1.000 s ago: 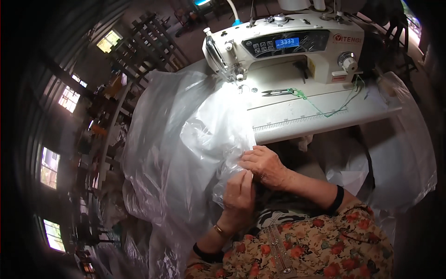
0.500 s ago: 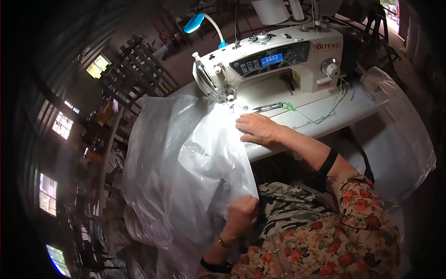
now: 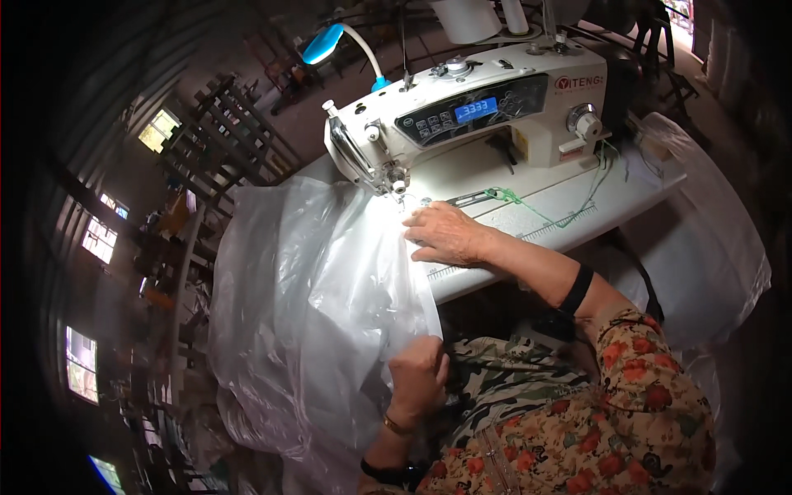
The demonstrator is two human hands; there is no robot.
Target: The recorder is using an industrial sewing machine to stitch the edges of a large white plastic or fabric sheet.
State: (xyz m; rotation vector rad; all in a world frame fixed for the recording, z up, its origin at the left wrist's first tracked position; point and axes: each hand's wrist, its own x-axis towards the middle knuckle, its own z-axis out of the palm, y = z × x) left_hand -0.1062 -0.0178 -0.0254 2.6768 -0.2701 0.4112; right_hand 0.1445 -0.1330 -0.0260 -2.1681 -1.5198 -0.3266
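Dim workshop interior; heavy black vignette around fisheye rim, straight lines bending toward edges. Brightest spot: small lamp glow at needle of sewing machine (image 3: 470,124), glare spilling onto clear plastic sheet (image 3: 313,305). Daylight from windows (image 3: 99,239) far left, blown out. Centre sharp; periphery smeared, underexposed. Soft shadows beneath table (image 3: 569,219).

A sewing workshop; an industrial sewing machine (image 3: 470,124) on a white counter (image 3: 577,219); dim hall windows (image 3: 99,239) and racks (image 3: 223,140) behind.
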